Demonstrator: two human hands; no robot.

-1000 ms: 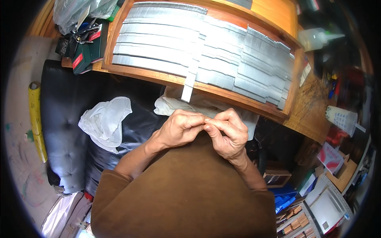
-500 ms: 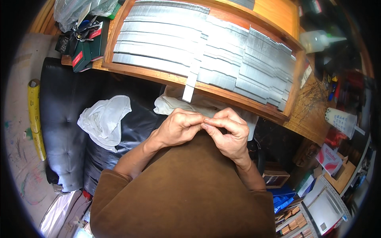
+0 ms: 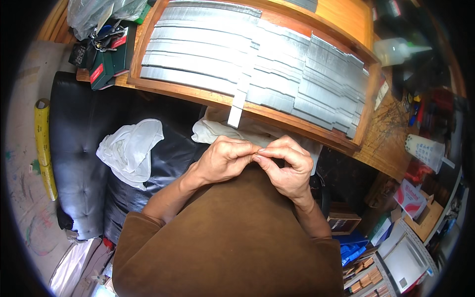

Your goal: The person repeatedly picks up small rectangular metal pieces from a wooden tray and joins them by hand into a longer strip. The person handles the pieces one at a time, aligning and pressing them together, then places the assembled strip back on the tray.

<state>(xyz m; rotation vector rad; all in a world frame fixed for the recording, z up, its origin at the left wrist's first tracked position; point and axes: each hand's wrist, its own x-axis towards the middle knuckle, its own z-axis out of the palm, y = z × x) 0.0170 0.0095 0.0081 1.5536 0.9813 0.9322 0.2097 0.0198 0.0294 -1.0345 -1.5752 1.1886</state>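
My left hand (image 3: 226,157) and my right hand (image 3: 287,166) meet fingertip to fingertip in front of my chest, over my brown shirt (image 3: 232,227). Both are closed in a pinch; whatever lies between the fingertips is too small or too hidden to make out. Just beyond them is a wooden tray (image 3: 188,93) lined with overlapping rows of flat silvery-grey strips (image 3: 198,44). One pale strip (image 3: 236,111) lies across the rows and juts over the tray's near edge toward my left hand. A white cloth (image 3: 213,131) is bunched behind my left hand.
On the left, a black padded seat (image 3: 76,148) carries a crumpled white cloth (image 3: 131,151), with a yellow roll (image 3: 43,148) beyond. Small dark boxes (image 3: 101,72) sit left of the tray. To the right are a squeeze bottle (image 3: 396,52), a plastic cup (image 3: 425,151) and crowded shelves (image 3: 405,247).
My right hand has shifted very slightly to the right, its fingertips still against the left ones. Everything else stays put.
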